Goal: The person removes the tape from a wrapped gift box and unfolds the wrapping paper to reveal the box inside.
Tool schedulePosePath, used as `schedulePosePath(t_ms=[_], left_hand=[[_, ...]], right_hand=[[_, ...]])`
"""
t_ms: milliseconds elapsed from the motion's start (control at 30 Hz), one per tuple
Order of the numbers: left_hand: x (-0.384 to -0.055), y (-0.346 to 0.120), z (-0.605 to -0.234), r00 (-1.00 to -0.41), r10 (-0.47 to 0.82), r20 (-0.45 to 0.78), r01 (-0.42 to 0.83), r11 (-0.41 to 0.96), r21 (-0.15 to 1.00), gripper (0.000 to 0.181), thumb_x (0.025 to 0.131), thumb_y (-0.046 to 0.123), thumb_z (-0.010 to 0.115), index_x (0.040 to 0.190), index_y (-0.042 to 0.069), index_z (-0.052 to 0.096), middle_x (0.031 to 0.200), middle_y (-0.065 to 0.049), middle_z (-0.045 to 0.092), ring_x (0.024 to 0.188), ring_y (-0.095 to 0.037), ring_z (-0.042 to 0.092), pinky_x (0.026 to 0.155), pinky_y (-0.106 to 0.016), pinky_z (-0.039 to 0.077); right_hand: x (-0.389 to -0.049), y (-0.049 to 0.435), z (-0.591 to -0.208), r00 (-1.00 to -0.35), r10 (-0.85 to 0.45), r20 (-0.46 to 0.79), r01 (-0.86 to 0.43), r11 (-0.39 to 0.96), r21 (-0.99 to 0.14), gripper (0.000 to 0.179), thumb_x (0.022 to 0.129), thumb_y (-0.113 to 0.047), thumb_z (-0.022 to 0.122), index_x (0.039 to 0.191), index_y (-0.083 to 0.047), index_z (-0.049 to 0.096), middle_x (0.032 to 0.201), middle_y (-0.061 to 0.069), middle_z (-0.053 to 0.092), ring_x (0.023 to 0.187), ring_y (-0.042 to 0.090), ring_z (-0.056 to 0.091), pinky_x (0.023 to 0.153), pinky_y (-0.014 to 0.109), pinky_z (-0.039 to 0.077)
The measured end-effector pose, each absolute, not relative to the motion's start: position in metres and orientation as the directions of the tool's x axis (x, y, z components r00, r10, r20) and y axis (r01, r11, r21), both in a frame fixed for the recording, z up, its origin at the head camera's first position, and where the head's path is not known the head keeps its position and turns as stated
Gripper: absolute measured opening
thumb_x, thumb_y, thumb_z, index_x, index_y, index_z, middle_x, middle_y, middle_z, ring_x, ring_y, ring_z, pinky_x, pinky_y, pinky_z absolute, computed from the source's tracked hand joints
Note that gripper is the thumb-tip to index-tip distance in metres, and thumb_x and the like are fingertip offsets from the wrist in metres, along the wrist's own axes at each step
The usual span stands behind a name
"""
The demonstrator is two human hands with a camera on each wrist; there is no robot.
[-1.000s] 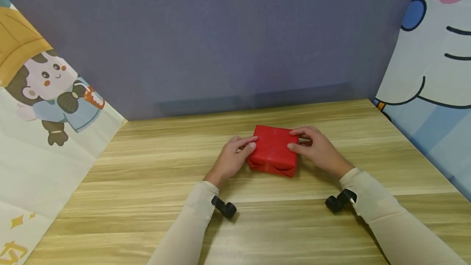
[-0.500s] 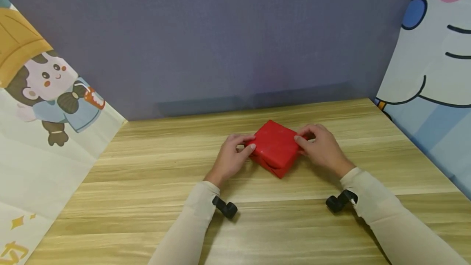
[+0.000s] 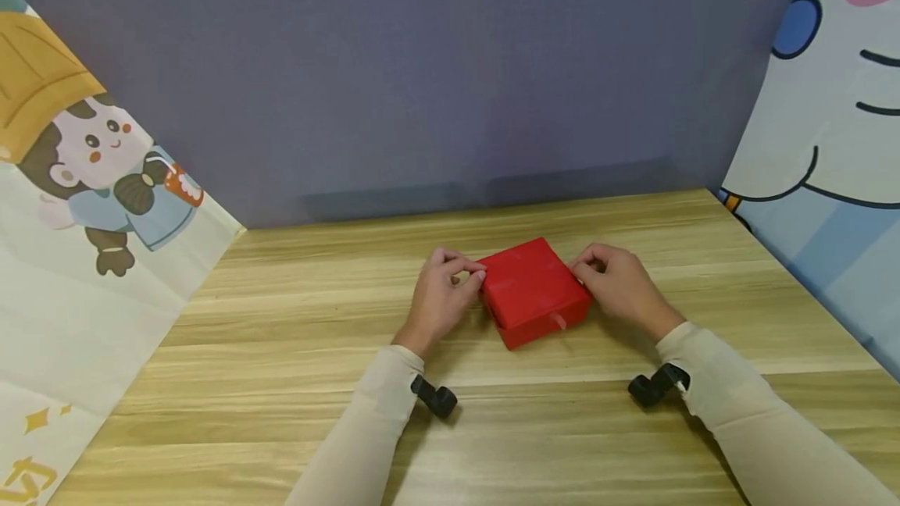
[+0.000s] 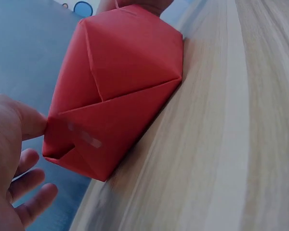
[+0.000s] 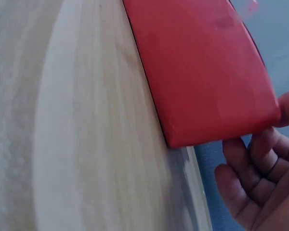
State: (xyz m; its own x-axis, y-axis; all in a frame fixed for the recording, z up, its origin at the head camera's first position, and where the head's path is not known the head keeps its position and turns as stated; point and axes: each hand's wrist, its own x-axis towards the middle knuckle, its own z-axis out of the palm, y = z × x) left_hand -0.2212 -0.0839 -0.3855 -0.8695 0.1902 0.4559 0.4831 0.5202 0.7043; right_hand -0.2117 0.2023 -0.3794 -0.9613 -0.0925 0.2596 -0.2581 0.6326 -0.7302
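A small box wrapped in red paper point(image 3: 532, 279) lies turned at an angle on the wooden table, between both hands. My left hand point(image 3: 443, 295) pinches its left corner with thumb and index finger. On the opposite side, the right hand point(image 3: 622, 283) holds the right corner between thumb and curled fingers. A folded end flap point(image 4: 120, 89) with a short piece of clear tape point(image 4: 86, 136) faces the left wrist camera. Another bit of tape point(image 3: 558, 320) sticks out from the side toward me. The box's underside is hidden.
The wood-grain table point(image 3: 309, 381) stretches to a grey-blue panel point(image 3: 422, 84) standing at the back. Cartoon-printed sheets flank it, one at the left point(image 3: 91, 334) and one at the right point(image 3: 830, 240). Black wrist cameras hang below each cuff.
The red wrapped box has turned clockwise, its folded end swinging from the front round to the left. It sits slightly further right. Both hands stay nearly in place, fingers shifted on the corners.
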Motion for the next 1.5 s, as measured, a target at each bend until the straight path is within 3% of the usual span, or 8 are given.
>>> schedulePosePath(t_ms=[167, 367, 500, 633, 833, 1000, 1200, 1500], left_hand=[[-0.220, -0.082, -0.385, -0.852, 0.203, 0.483, 0.503, 0.575, 0.646, 0.013, 0.092, 0.015, 0.072, 0.101, 0.012, 0.081, 0.099, 0.000, 0.059, 0.096, -0.020, 0.057, 0.080, -0.034, 0.053], [-0.220, -0.083, -0.386, -0.872, 0.228, 0.432, 0.480, 0.561, 0.674, 0.022, 0.096, 0.019, 0.066, 0.113, 0.015, 0.078, 0.100, 0.002, 0.060, 0.097, -0.024, 0.061, 0.078, -0.029, 0.052], [-0.220, -0.083, -0.386, -0.882, 0.242, 0.405, 0.468, 0.550, 0.692, 0.025, 0.096, 0.022, 0.065, 0.119, 0.016, 0.076, 0.102, 0.002, 0.059, 0.096, -0.021, 0.061, 0.080, -0.029, 0.052], [-0.220, -0.083, -0.387, -0.881, 0.268, 0.390, 0.473, 0.544, 0.694, 0.028, 0.096, 0.023, 0.065, 0.122, 0.015, 0.074, 0.104, 0.000, 0.059, 0.095, -0.019, 0.060, 0.081, -0.028, 0.053], [-0.218, -0.081, -0.388, -0.872, 0.306, 0.381, 0.489, 0.546, 0.680, 0.031, 0.096, 0.024, 0.066, 0.125, 0.013, 0.072, 0.106, 0.000, 0.058, 0.094, -0.022, 0.061, 0.079, -0.027, 0.053], [-0.215, -0.076, -0.385, -0.871, 0.314, 0.379, 0.492, 0.563, 0.664, 0.032, 0.096, 0.025, 0.066, 0.125, 0.013, 0.072, 0.108, -0.001, 0.059, 0.085, -0.018, 0.060, 0.074, -0.026, 0.051], [-0.210, -0.070, -0.382, -0.877, 0.319, 0.360, 0.481, 0.593, 0.646, 0.037, 0.095, 0.027, 0.067, 0.128, 0.012, 0.070, 0.111, -0.006, 0.058, 0.076, -0.017, 0.057, 0.070, -0.027, 0.049], [-0.200, -0.057, -0.376, -0.905, 0.240, 0.350, 0.399, 0.764, 0.506, 0.047, 0.089, 0.050, 0.071, 0.123, 0.019, 0.071, 0.112, 0.001, 0.057, 0.089, -0.012, 0.053, 0.067, -0.028, 0.048]], right_hand=[[-0.212, 0.201, -0.381, -0.958, -0.115, 0.262, -0.277, 0.603, -0.748, 0.016, 0.099, -0.019, 0.060, 0.090, -0.010, 0.070, 0.081, 0.005, 0.070, 0.064, 0.019, 0.052, 0.057, 0.029, 0.043], [-0.212, 0.199, -0.382, -0.950, -0.164, 0.264, -0.309, 0.585, -0.750, 0.016, 0.099, -0.016, 0.061, 0.085, -0.009, 0.064, 0.062, 0.002, 0.055, 0.057, 0.016, 0.049, 0.052, 0.028, 0.041], [-0.212, 0.198, -0.383, -0.944, -0.141, 0.298, -0.322, 0.586, -0.744, 0.015, 0.099, -0.014, 0.061, 0.085, -0.009, 0.064, 0.073, 0.004, 0.062, 0.064, 0.019, 0.054, 0.055, 0.029, 0.044], [-0.211, 0.196, -0.383, -0.937, -0.102, 0.335, -0.330, 0.577, -0.748, 0.010, 0.099, -0.015, 0.060, 0.094, -0.008, 0.066, 0.093, 0.007, 0.068, 0.077, 0.023, 0.062, 0.063, 0.030, 0.050], [-0.210, 0.196, -0.384, -0.933, -0.115, 0.340, -0.344, 0.560, -0.754, 0.016, 0.099, -0.016, 0.062, 0.108, -0.005, 0.067, 0.110, 0.012, 0.064, 0.093, 0.029, 0.065, 0.079, 0.041, 0.056], [-0.213, 0.195, -0.387, -0.924, -0.189, 0.333, -0.381, 0.547, -0.746, 0.031, 0.097, -0.011, 0.065, 0.125, 0.002, 0.062, 0.127, 0.019, 0.055, 0.116, 0.038, 0.058, 0.093, 0.053, 0.051], [-0.213, 0.196, -0.388, -0.928, -0.225, 0.298, -0.373, 0.557, -0.742, 0.036, 0.098, -0.013, 0.064, 0.132, -0.001, 0.059, 0.135, 0.021, 0.053, 0.119, 0.041, 0.057, 0.096, 0.055, 0.049], [-0.212, 0.193, -0.386, -0.925, -0.242, 0.295, -0.380, 0.545, -0.747, 0.037, 0.099, -0.015, 0.064, 0.133, 0.000, 0.059, 0.136, 0.020, 0.055, 0.120, 0.039, 0.057, 0.095, 0.054, 0.050]])
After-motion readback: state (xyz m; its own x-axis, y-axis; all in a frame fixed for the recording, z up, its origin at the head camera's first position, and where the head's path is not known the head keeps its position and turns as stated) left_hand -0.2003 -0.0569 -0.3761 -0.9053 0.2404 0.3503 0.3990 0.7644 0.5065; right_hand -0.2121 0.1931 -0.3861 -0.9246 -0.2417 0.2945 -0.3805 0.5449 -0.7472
